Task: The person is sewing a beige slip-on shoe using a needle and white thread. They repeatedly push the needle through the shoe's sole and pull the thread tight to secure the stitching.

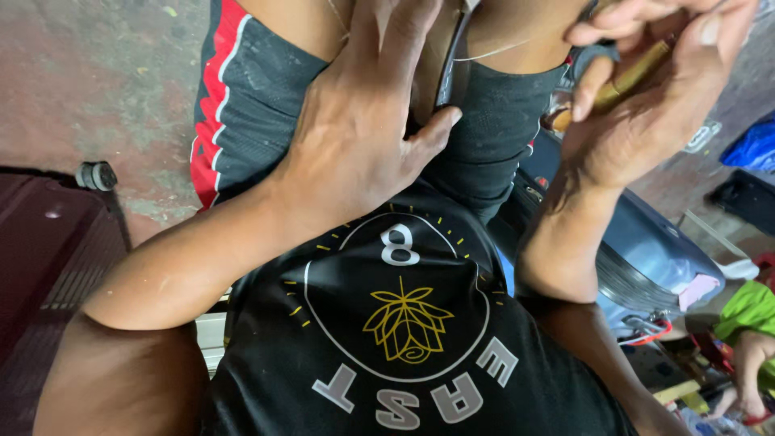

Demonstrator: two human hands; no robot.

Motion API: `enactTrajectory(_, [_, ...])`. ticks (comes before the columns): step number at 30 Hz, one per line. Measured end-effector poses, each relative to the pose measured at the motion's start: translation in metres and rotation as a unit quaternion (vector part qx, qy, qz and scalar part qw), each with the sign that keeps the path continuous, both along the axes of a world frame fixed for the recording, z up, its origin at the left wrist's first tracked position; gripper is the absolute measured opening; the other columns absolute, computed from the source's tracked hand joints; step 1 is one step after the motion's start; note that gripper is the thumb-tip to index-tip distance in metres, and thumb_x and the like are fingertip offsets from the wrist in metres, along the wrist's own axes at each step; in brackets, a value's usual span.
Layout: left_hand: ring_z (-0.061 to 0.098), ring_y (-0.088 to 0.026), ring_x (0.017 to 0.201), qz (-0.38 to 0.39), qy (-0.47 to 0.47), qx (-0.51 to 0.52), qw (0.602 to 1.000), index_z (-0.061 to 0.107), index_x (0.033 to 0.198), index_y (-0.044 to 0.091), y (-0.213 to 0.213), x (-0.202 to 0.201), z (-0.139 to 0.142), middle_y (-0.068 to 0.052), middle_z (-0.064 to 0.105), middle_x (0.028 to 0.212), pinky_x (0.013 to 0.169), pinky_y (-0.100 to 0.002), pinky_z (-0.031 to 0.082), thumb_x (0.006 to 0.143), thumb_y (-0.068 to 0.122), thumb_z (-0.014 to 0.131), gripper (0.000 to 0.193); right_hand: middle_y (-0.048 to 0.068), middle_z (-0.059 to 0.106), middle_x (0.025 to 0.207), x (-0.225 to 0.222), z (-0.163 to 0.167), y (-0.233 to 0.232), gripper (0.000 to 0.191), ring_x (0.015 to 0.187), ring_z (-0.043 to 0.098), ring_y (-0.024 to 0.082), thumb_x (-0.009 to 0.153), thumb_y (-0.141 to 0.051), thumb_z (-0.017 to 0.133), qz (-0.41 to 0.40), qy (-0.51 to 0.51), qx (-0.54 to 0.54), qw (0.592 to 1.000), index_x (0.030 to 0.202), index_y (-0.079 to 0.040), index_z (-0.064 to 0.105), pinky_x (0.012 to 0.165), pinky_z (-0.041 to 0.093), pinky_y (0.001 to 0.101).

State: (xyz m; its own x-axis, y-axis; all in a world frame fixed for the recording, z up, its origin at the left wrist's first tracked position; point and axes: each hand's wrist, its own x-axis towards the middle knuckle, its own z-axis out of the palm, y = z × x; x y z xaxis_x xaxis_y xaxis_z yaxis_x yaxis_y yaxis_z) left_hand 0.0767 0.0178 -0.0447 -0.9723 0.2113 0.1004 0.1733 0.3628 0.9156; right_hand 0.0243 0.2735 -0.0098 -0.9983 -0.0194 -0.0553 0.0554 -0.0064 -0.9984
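Note:
My left hand (355, 137) lies back-up between my thighs, fingers together and thumb spread. It presses on a dark part whose thin black curved edge (449, 60) shows beside the thumb. What sits under the palm is hidden. My right hand (646, 97) is raised at the upper right, with its fingers closed around a brass-coloured rod (626, 77) that has a dark ring near it. Below both hands are my black printed shirt (404, 339) and my dark shorts with a red and white stripe (242, 89).
A small grey cylinder (95, 175) lies on the reddish concrete floor (105, 73). A dark red ribbed panel (48, 266) is at the left. At the right are a grey-blue metal body (654, 242), a pink cloth (699, 291) and another person's green sleeve (751, 311).

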Motion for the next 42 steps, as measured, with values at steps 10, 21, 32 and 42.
enactTrajectory(10, [0.07,-0.028,0.119,-0.028,-0.09,0.156,0.983,0.021,0.154,0.004,-0.002,-0.01,-0.001,-0.019,0.049,0.145,0.088,-0.03,0.063,0.096,0.016,0.088,0.09,0.017,0.071,0.112,0.023,0.03,-0.018,0.017,0.088,0.07,0.014,0.12,-0.004,0.065,0.148,0.042,0.248,0.957,0.133,0.006,0.066,0.077,0.054,0.0232])
enactTrajectory(21, [0.073,-0.027,0.104,-0.021,-0.025,0.168,0.985,0.025,0.144,0.003,-0.003,-0.017,0.005,-0.021,0.046,0.144,0.078,-0.029,0.067,0.088,0.013,0.092,0.088,0.012,0.071,0.103,0.004,0.053,-0.05,0.017,0.08,0.065,0.012,0.108,-0.003,0.065,0.202,-0.006,0.328,0.923,0.123,0.003,0.07,0.074,0.052,0.0246])
enactTrajectory(32, [0.07,-0.026,0.097,-0.015,0.004,0.156,0.988,0.024,0.15,0.007,-0.004,-0.018,0.001,-0.019,0.047,0.13,0.077,-0.031,0.064,0.089,0.021,0.095,0.095,0.009,0.069,0.093,-0.003,0.062,-0.047,0.013,0.077,0.063,0.01,0.114,-0.002,0.066,0.251,-0.011,0.377,0.891,0.126,0.0,0.072,0.071,0.049,0.0221])
enactTrajectory(42, [0.067,-0.034,0.091,-0.046,-0.006,0.139,0.989,0.033,0.149,0.005,-0.013,-0.027,0.005,-0.022,0.05,0.127,0.073,-0.038,0.061,0.104,0.005,0.074,0.06,0.013,0.069,0.086,-0.016,0.086,-0.06,0.026,0.072,0.066,0.017,0.101,0.004,0.063,0.288,0.048,0.491,0.82,0.124,-0.002,0.073,0.066,0.05,0.0279])
